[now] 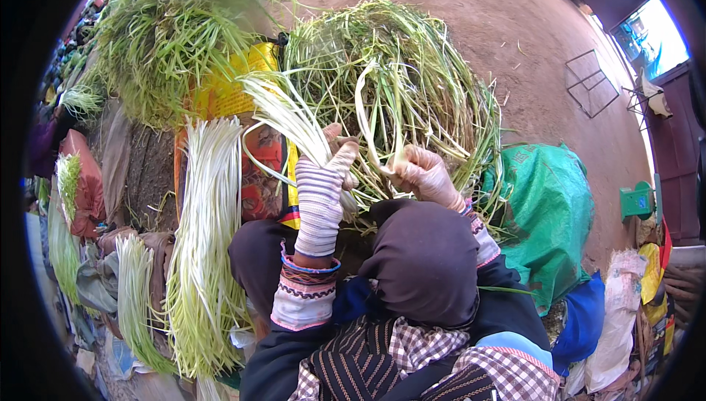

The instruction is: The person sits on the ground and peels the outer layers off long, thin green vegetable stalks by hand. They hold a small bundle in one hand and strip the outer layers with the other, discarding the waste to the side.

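My left hand (325, 180), in a striped knit glove with bare fingertips, is closed around a bunch of white leafy stalks (284, 111). Their pale ends fan out up and to the left. Close by on the right, my right hand (422, 175), in a thin pale glove, pinches a whitish stalk (364, 108) whose upper part bends over. Both hands are above the near side of a large heap of green and yellowed stalks (386, 70). Left of my left arm lies a long, neat bundle of white stalks (207, 235), with yellow-green ends toward me.
Another green heap (171, 53) rises at the upper left, beside a yellow printed sack (237, 83). A green woven sack (543, 219) lies to the right. Smaller stalk bundles (135, 290) are at the left. A metal frame (593, 83) stands on the earthen floor (529, 59).
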### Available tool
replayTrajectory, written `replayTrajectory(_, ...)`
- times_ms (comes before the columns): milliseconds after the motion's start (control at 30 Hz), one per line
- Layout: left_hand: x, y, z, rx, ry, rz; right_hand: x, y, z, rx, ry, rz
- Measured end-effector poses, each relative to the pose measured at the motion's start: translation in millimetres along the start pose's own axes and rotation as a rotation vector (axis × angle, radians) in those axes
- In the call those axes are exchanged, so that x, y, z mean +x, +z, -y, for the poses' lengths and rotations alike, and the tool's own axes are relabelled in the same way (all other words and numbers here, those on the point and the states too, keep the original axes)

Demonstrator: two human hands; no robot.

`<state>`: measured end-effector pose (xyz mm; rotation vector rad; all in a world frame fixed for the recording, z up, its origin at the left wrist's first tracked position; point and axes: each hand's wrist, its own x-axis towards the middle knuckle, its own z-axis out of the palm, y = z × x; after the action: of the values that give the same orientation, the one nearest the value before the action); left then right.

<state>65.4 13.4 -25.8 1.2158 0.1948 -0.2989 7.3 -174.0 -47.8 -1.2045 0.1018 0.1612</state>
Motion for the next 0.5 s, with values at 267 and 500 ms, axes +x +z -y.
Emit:
replayTrajectory(267,-3,13,7,0.069,-0.105,0.101,-1,6,0,-0.205,0.061,0.006)
replayTrajectory(500,-6,18,12,-0.052,-0.128,0.092,3,4,-3,0.359,-0.030,-0.022)
